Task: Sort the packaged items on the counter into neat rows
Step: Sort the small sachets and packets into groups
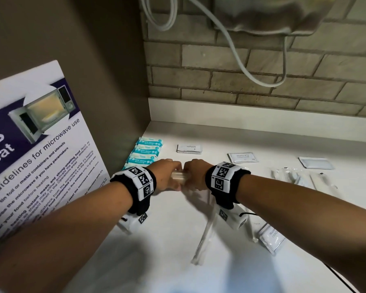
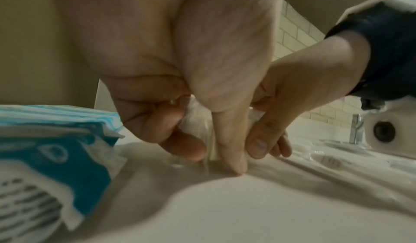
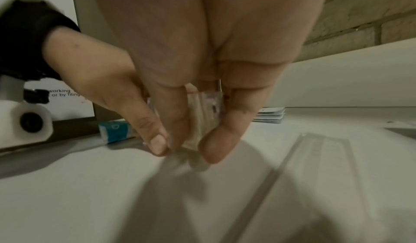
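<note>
From the head view, my left hand and right hand meet at the centre of the counter, pinching a bunch of clear-wrapped packets between them, so I can square their ends, I reckon. At 11 o'clock from my hands the wipes packs sit in a column against the panel; toothpaste sachets are stacked at 12, shampoo sachets lie at 2. Loose long wrapped sticks wait at 3.

Left wrist view now: my fingers curl round the bunch, thumb pressing its near face, lower edge tapping the counter. The right hand's fingers close in from 3 o'clock. A wipes pack lies at 8.

Right wrist view: thumb and forefinger clamp the bunch upright, just above the surface; another long wrapped stick lies flat at 4.
</note>
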